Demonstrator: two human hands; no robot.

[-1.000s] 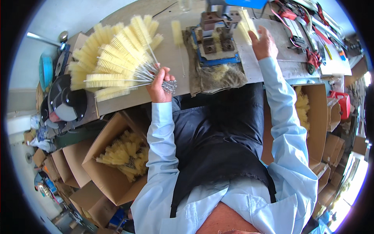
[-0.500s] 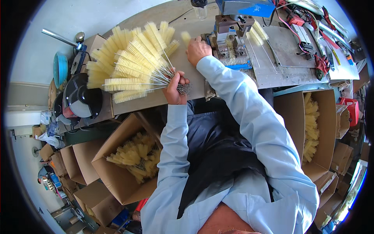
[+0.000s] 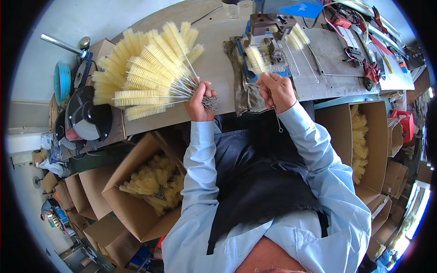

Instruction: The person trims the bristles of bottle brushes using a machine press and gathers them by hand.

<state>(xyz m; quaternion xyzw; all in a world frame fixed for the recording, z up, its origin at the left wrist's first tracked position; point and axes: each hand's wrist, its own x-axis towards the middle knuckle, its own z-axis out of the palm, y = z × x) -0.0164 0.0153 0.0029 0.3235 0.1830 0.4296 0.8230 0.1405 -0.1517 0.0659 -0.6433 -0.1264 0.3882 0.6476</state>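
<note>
My left hand [image 3: 201, 101] is closed round the wire handles of a fanned bundle of bottle brushes [image 3: 157, 68]. Their pale yellow bristle heads spread up and to the left over the table, while looped wire ends poke out below my fist. My right hand [image 3: 278, 92] pinches the wire stem of one single bottle brush [image 3: 256, 60]. Its bristle head points up, at the front left of a small metal press [image 3: 271, 23], and its ring end hangs below my fingers. I cannot tell whether the bristles touch the press.
More bottle brushes [image 3: 298, 37] lie right of the press. A grey rag [image 3: 243, 93] drapes over the table edge. Cardboard boxes of brushes stand at lower left [image 3: 114, 186] and right [image 3: 378, 150]. A black-guarded saw [image 3: 93, 113] sits left; tools and red-handled pliers [image 3: 371, 73] lie right.
My right hand has moved right and nearer to me, bringing a single brush from the tabletop to the front of the press. My left hand keeps its bundle in nearly the same place.
</note>
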